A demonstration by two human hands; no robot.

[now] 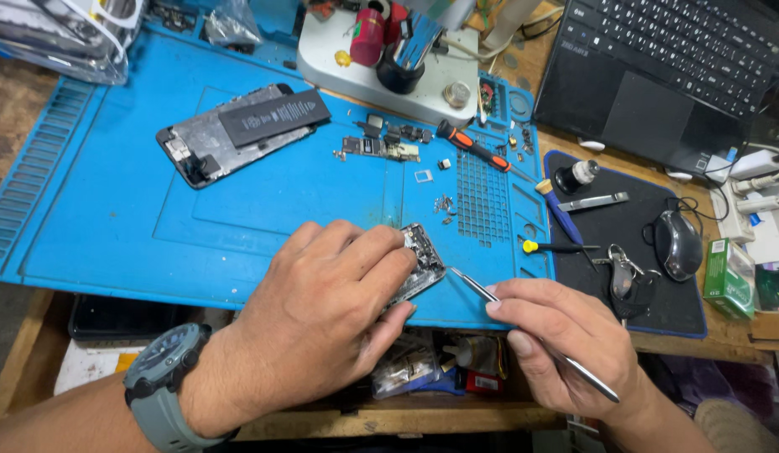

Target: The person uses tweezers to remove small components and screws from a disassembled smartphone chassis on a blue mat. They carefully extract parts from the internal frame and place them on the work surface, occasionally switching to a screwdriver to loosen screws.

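Under the left hand point(335, 289), a small opened metal phone frame point(421, 267) is pinned on the blue silicone mat point(112, 210); right hand point(557, 335) pinches thin steel tweezers point(523, 323) beside it. Loose screws point(444, 204) lie beyond, so disassembly looks well underway.

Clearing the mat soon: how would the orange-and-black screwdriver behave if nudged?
The screwdriver has a round handle lying flat on the blue mat, so it would probably roll. It looks small and stiff, likely light. The mat's grid section beside it might check it.
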